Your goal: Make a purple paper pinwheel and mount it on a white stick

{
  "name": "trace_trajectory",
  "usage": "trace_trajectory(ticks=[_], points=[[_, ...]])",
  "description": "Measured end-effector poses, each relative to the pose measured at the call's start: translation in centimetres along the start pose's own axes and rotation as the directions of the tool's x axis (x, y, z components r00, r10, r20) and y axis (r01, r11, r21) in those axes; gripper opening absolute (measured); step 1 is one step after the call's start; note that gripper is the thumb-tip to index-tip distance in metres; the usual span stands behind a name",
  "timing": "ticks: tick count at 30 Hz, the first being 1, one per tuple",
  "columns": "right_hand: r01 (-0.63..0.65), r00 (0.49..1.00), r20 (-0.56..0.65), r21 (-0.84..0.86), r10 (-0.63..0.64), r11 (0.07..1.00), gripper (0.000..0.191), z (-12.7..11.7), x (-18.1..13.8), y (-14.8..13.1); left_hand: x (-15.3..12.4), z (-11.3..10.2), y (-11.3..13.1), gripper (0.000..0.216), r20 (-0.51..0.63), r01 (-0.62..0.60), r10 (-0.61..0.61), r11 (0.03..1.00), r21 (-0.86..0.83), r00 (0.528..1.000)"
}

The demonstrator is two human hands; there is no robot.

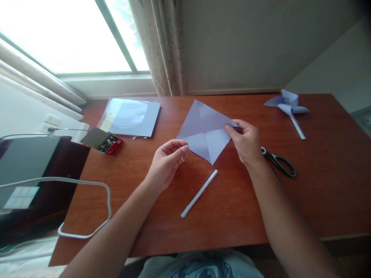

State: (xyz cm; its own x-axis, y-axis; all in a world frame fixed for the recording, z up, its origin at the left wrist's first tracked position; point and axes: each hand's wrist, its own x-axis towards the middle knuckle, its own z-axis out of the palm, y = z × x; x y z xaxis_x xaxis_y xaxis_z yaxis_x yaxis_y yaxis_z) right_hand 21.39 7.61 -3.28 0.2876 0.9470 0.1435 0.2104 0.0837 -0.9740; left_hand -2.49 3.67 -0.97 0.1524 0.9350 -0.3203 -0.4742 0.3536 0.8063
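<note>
A pale lilac paper square (203, 129), cut along its diagonals, lies diamond-wise on the brown wooden table (232, 200). My right hand (246, 141) pinches the paper's right corner flap. My left hand (168, 160) has its fingers curled together at the paper's left corner, touching its edge. A rolled white paper stick (199, 193) lies on the table just in front of the paper, between my forearms.
Black-handled scissors (279, 161) lie right of my right wrist. A finished paper pinwheel (288, 106) rests at the back right. A plastic sleeve of paper sheets (130, 117) and an open red box of pins (108, 143) sit at the left. A white cable (87, 231) loops over the left edge.
</note>
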Motion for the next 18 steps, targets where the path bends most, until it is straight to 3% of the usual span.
trace_trajectory(ticks=[11,18], points=[[-0.076,0.992,-0.089,0.12,0.087,0.99,0.022,-0.11,0.48,0.07,-0.15,0.06,0.1,0.023,-0.038,-0.028,0.029,0.999,0.022,0.999],[-0.137,0.986,-0.071,0.166,0.15,0.977,0.025,-0.12,0.52,-0.24,-0.05,-0.05,0.06,0.022,-0.051,-0.021,0.02,1.0,-0.021,0.998]])
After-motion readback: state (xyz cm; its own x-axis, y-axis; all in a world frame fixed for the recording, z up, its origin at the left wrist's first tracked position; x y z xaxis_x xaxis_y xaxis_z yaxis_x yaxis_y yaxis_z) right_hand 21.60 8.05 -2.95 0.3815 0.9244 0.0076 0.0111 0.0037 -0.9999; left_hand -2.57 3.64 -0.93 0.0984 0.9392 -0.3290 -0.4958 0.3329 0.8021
